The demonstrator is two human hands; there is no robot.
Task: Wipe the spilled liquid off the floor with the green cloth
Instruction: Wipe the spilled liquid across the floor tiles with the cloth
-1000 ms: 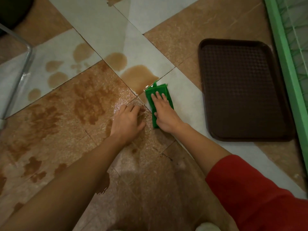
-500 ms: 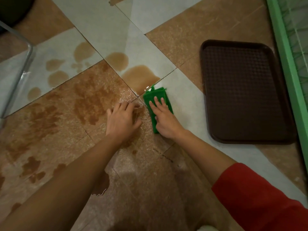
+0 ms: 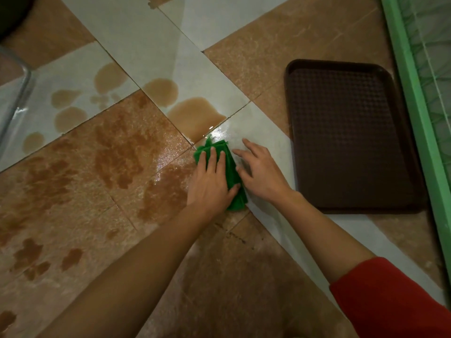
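While both forearms reach in from the 6 o'clock edge, the right one under a red sleeve (image 3: 390, 301), the left hand (image 3: 210, 184) lies flat on the green cloth (image 3: 231, 167). Its fingers are straight and pressed on the top, with the thumb laid on the cloth's 3 o'clock side and not curled round it. The cloth is folded and runs roughly 11 to 5 o'clock on the floor (image 3: 231, 276), where a brown tile meets a pale one. The right hand (image 3: 261, 172) sits just beside the cloth at its 3 o'clock, fingers spread on the pale tile, holding nothing. Whether its thumb touches the cloth cannot be told.

Spilled liquid (image 3: 195, 115): brown smears cover the brown tile from 7 to 9 o'clock of the cloth. A larger puddle lies just past the cloth tip at 12 o'clock, a rounder one beyond it at 11, and small drops farther out at 10.

A brown tray (image 3: 349, 132), textured, lies at 2 o'clock, apart from the right hand. A green frame (image 3: 419, 118) with mesh runs along the 3 o'clock edge, just beyond the tray. A metal tube (image 3: 17, 98) shows at the 9 o'clock edge.
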